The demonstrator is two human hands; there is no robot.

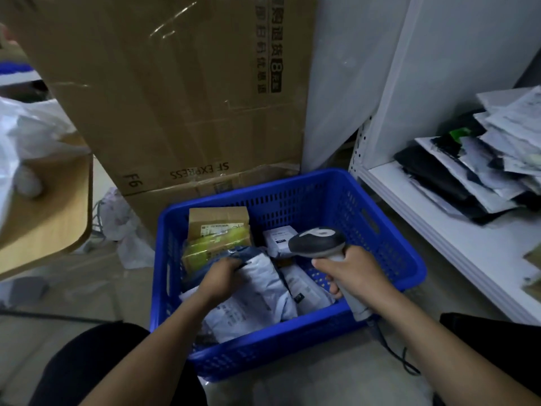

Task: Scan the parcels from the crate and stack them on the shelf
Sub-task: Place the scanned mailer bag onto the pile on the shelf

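Note:
A blue plastic crate (389, 230) sits on the floor in front of me, holding several parcels. My left hand (221, 278) reaches into it and grips the edge of a grey poly-bag parcel (257, 291) on top of the pile. A brown cardboard box parcel (218, 222) with yellow-green tape lies at the crate's back left, and a small white parcel (278, 240) behind the scanner. My right hand (352, 272) holds a grey handheld barcode scanner (317, 243) by its handle, head over the crate. The white shelf (456, 238) stands on the right.
A stack of grey and black bagged parcels (483, 168) lies on the shelf. Large cardboard boxes (181, 92) lean behind the crate. A wooden tabletop (55, 209) with white plastic bags juts in at left. The scanner's cable (395, 350) trails over the floor.

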